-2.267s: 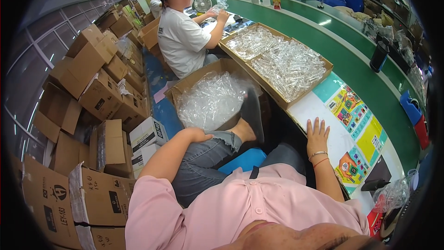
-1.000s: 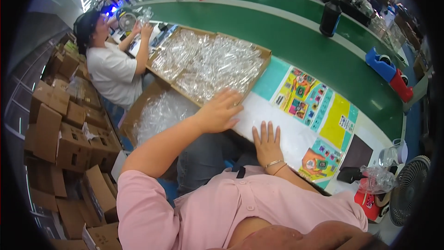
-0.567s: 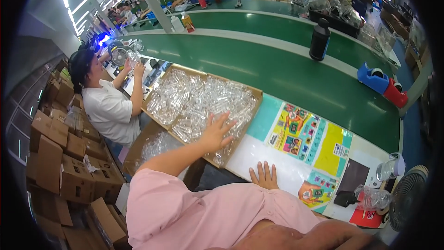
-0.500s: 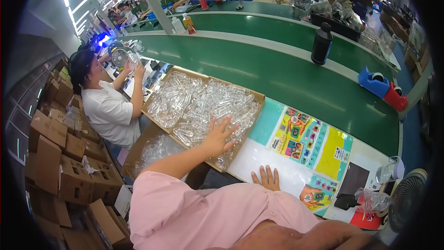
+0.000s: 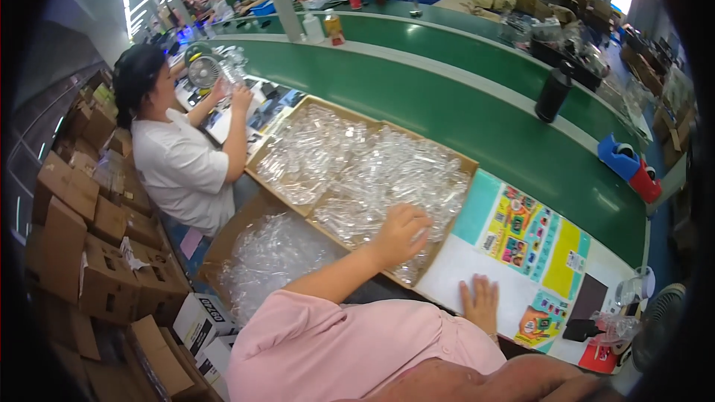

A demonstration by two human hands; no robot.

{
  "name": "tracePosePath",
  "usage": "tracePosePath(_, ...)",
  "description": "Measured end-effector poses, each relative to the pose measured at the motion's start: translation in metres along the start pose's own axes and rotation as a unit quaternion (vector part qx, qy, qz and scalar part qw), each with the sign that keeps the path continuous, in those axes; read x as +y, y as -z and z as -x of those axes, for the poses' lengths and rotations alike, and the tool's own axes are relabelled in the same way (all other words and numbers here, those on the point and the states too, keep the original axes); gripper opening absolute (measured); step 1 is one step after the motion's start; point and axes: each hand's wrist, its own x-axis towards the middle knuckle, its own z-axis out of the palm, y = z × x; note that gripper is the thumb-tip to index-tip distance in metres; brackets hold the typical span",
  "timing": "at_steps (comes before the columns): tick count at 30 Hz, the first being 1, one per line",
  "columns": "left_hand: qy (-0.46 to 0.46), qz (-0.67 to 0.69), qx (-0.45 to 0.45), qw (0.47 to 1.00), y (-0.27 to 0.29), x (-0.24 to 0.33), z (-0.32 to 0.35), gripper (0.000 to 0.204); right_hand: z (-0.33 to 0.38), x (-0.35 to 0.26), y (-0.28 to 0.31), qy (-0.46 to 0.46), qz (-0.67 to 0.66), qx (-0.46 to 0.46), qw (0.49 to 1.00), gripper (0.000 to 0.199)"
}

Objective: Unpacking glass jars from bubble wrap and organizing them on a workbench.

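Observation:
My left hand (image 5: pixel 406 232) is over the right part of a shallow cardboard tray (image 5: pixel 350 240). Its fingers are curled down into a heap of clear plastic pieces (image 5: pixel 398 171), so whatever they hold, if anything, is hidden. The pieces look small and longish, and motion blurs them. My right hand (image 5: pixel 480 302) rests with fingers apart on a white sheet (image 5: pixel 445 266) beside the tray, holding nothing. A colourful printed sheet (image 5: pixel 521 234) lies to the right of that hand.
A cardboard box lined with clear plastic (image 5: pixel 272 257) sits below the tray. At left, a co-worker (image 5: pixel 182 156) handles a clear piece near a small fan (image 5: pixel 202 71). Beyond runs a green belt (image 5: pixel 447 112) with a black bottle (image 5: pixel 555 93) and a blue tape dispenser (image 5: pixel 618 155).
My left hand's fingers have gone from spread to curled over the plastic pieces. My right hand stays on the white sheet. The whole view has shifted, with the tray now further right.

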Motion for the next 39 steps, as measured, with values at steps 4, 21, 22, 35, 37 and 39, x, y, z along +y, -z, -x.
tracePosePath(4,0.069,0.053,-0.037,0.996,-0.009,-0.008,0.018,0.016,-0.002,-0.007,0.004,-0.015,0.094,0.027,0.995,0.077)
tracePosePath(21,-0.064,0.210,-0.180,0.959,0.014,-0.007,0.026,0.020,-0.016,-0.025,0.014,-0.047,0.129,0.017,0.990,0.075)
tracePosePath(22,-0.053,0.230,-0.204,0.950,0.018,-0.005,0.024,0.020,-0.015,-0.024,0.015,-0.048,0.135,0.017,0.989,0.075)
tracePosePath(35,0.017,0.297,-0.124,0.947,0.019,-0.005,0.022,0.031,-0.014,-0.026,0.019,-0.053,0.131,-0.006,0.990,0.077)
tracePosePath(37,0.028,0.303,-0.123,0.945,0.014,-0.005,0.023,0.033,-0.017,-0.026,0.020,-0.049,0.134,-0.007,0.990,0.077)
tracePosePath(39,0.053,0.278,-0.120,0.952,0.009,-0.005,0.025,0.035,-0.015,-0.026,0.019,-0.044,0.136,-0.007,0.990,0.077)
